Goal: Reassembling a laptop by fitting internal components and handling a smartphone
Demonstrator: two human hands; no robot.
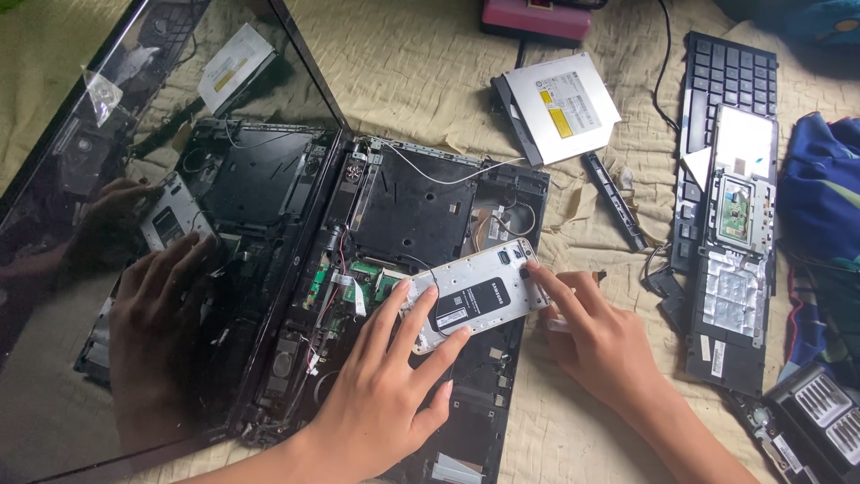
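A silver hard-drive caddy with a black label (475,296) lies tilted over the open base of a taken-apart black laptop (408,211). My left hand (381,394) rests on its lower left end, fingers spread over the metal. My right hand (596,336) touches its right edge with the forefinger stretched to the corner. Green circuit boards and thin red and white wires (349,287) show under the caddy's left end. The dark laptop screen (134,224) stands open at the left and mirrors my hands.
On the beige quilted cloth lie an optical drive (560,108), a black plastic strip (614,188), a detached keyboard with a palm-rest panel on it (730,179), blue cloth (824,215) and a black vented part (820,421). A pink box (537,18) sits at the top.
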